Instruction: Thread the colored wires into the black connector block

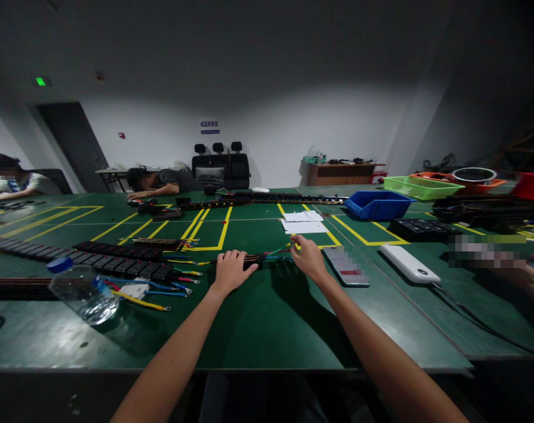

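Note:
My left hand is wrapped over a short black block lying on the green table, thumb toward me. Thin coloured wires, green and red among them, run out of the block's right end. Their far ends lie at the fingers of my right hand, which are closed in a pinch on them. Just left of my left hand, several long black segmented strips lie side by side. Blue, yellow, red and green leads with ring terminals stick out from their ends.
A water bottle leans at the left. To the right lie a phone and a white power bank with a cable. Paper sheets and a blue bin are beyond. Another person's arm reaches in at right; two people sit opposite.

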The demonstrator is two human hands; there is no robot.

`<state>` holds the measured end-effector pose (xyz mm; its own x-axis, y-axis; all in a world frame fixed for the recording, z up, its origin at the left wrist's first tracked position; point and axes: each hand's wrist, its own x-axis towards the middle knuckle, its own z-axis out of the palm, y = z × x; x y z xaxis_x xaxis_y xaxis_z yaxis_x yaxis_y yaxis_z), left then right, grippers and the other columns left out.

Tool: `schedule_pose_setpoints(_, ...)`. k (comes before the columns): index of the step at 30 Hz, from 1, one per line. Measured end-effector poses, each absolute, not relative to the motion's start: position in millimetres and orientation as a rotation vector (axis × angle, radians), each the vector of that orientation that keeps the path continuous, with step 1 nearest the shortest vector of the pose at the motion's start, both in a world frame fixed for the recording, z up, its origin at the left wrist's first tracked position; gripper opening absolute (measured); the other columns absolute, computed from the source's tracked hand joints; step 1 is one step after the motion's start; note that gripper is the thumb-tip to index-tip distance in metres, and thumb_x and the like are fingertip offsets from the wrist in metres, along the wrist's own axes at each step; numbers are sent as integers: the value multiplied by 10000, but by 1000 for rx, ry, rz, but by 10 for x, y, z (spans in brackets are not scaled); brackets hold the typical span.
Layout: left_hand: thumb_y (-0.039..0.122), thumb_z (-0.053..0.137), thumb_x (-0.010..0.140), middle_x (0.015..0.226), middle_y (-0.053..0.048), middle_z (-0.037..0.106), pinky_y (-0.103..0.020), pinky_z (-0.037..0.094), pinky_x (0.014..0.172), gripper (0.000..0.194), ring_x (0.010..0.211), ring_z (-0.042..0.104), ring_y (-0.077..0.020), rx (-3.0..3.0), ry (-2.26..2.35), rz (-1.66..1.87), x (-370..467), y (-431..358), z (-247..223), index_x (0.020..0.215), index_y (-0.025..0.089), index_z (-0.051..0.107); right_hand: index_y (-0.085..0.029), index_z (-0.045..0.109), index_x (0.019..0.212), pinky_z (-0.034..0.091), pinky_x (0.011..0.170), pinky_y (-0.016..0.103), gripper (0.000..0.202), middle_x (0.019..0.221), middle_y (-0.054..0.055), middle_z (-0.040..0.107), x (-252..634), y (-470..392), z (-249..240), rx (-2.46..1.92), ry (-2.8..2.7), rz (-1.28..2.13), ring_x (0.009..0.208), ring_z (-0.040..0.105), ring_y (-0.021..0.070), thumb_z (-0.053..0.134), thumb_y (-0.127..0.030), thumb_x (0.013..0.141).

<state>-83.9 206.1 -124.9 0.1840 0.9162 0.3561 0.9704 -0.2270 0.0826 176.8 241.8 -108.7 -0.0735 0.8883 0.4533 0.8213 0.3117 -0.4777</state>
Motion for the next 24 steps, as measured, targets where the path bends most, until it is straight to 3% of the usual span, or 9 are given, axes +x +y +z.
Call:
schedule_pose_setpoints(4, 726, 385, 959, 1198, -119, 691, -446, 396, 970, 641, 1093, 602, -296, -2293, -1846, -504, -841, 2070, -1255, 1219, 212, 666, -156, 590, 1366, 477, 903, 342, 451, 1241, 138, 721, 1754, 2397, -1115, -1687, -2079, 166, 1138, 659, 279, 488, -194, 928)
schedule_pose_setpoints(10, 705, 409, 962, 1183, -113, 697, -451, 400, 963, 617, 1084, 605, -293, -2287, -1843, -498, -824, 2049, -1233, 1204, 202, 672, -173, 615, 1349, 475, 888, 341, 431, 1233, 147, 722, 1703, 2341, -1041, -1880, -2083, 152, 1138, 667, 288, 461, -334, 981)
schedule_pose_setpoints(17, 703, 409, 964, 1187, -108, 698, -448, 403, 961, 615, 1088, 609, -287, -2289, -1846, -492, -822, 2047, -1227, 1202, 200, 670, -189, 726, 1093, 471, 797, 326, 431, 1087, 141, 758, 1742, 2350, -998, -1999, -1988, 196, 1028, 708, 283, 372, -428, 1033)
schedule_pose_setpoints(24, 703, 397, 966, 1195, -111, 692, -441, 401, 961, 616, 1093, 608, -290, -2292, -1852, -487, -823, 2043, -1223, 1210, 208, 671, -177, 710, 1065, 436, 713, 284, 301, 1056, 103, 758, 1779, 2376, -1034, -1797, -1889, 134, 950, 693, 236, 479, -357, 993)
